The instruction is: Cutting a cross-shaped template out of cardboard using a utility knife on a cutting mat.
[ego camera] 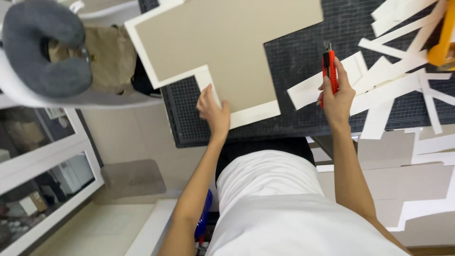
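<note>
Two hands worked: the left hand [214,111] pressed flat on the taped cardboard sheet [227,47]; the right hand [337,97] gripped an orange utility knife [330,68], apparently blade-forward, rightward on the cutting mat [294,57].

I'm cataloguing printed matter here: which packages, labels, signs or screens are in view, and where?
No screens or signs show.
Small box: behind the glass cabinet door at lower left, squarish, pale with a brown side.
Label: on the cabinet's upper pane, small, pale, too blurred to tell more.
</note>
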